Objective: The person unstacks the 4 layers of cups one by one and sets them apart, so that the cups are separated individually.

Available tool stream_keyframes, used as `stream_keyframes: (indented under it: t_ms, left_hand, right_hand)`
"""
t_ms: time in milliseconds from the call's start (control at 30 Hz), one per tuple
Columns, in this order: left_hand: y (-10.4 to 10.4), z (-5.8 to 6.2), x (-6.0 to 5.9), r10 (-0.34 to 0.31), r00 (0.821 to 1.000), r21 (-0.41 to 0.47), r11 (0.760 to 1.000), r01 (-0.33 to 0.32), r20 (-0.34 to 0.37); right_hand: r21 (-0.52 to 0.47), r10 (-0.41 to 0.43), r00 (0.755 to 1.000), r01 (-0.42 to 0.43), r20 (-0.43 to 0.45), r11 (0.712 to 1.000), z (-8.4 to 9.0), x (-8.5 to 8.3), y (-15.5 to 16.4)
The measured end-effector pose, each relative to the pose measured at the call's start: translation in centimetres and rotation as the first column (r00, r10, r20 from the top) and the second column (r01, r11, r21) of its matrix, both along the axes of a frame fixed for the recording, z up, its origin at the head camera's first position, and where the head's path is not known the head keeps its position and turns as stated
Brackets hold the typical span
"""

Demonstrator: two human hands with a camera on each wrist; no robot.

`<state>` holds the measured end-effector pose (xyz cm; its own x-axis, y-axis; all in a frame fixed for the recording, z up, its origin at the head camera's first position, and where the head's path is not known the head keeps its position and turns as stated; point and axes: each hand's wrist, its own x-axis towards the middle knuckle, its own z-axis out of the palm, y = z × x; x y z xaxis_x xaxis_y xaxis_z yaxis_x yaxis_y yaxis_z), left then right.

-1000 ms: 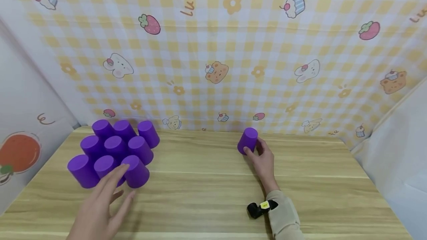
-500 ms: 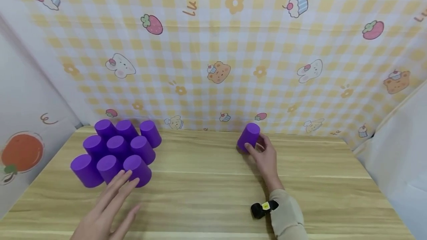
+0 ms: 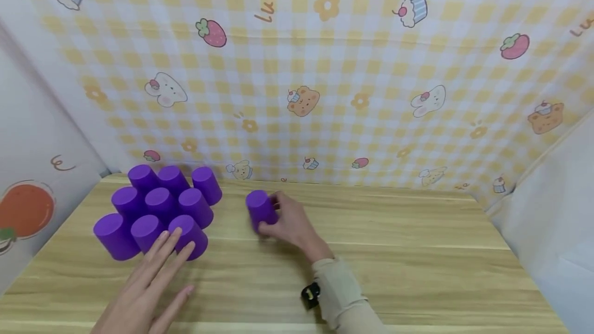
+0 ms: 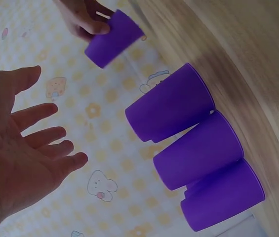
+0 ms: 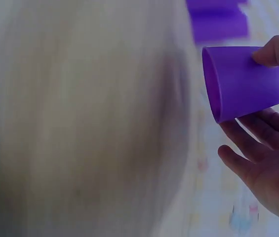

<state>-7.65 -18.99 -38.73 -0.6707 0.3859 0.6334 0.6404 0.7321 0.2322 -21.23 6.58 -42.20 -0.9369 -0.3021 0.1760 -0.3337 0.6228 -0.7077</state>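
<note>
Between the thumb and fingers of my right hand (image 3: 292, 223) is a purple cup (image 3: 261, 209), mouth down. In the right wrist view this cup (image 5: 248, 81) shows its open rim, and the thumb presses its side. Several more purple cups (image 3: 160, 202) stand upside down in close rows at the table's left. My left hand (image 3: 144, 282) has its fingers spread over the nearest row, by the front right cup (image 3: 190, 236). In the left wrist view the left hand (image 4: 25, 143) holds nothing and stays apart from the cups (image 4: 198, 153).
The wood-grain table (image 3: 417, 251) runs back to a yellow checked cloth wall (image 3: 352, 66) with printed cakes and animals. White side panels (image 3: 557, 210) stand at left and right. A small black device (image 3: 310, 295) sits on the right wrist.
My right hand has carried its cup leftward from the table's back right toward the grouped cups. The left hand has shifted only slightly, its fingers spreading a little. The grouped cups stay put.
</note>
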Motion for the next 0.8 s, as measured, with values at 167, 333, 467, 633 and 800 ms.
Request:
stream_keyframes:
  t_ms: [167,333,467,633,800]
  left_hand:
    - [-0.2,-0.5,-0.1,0.015,1.0,-0.008,1.0,-0.015,0.007]
    - [-0.3,-0.9,-0.3,0.002,0.999,0.0,1.0,-0.002,0.033]
    - [-0.3,-0.7,-0.6,-0.021,0.999,-0.023,0.999,0.022,0.045]
    - [0.2,-0.5,-0.9,-0.047,0.999,-0.053,0.997,0.047,0.012]
    - [1.2,-0.6,-0.9,-0.075,0.997,-0.074,0.995,0.074,-0.015]
  right_hand:
    - [0.042,0.077,0.997,-0.078,0.021,0.996,-0.3,0.1,-3.7]
    - [0.047,0.111,0.994,-0.111,0.0,0.993,-0.4,-0.1,-5.3]
    - [0.03,0.115,0.993,-0.116,0.014,0.993,-0.7,-0.1,-5.9]
    - [0.082,0.125,0.991,-0.129,0.049,0.988,-1.2,0.1,-6.1]
    - [0.193,0.136,0.99,-0.141,0.038,0.971,-0.5,0.9,-4.2]
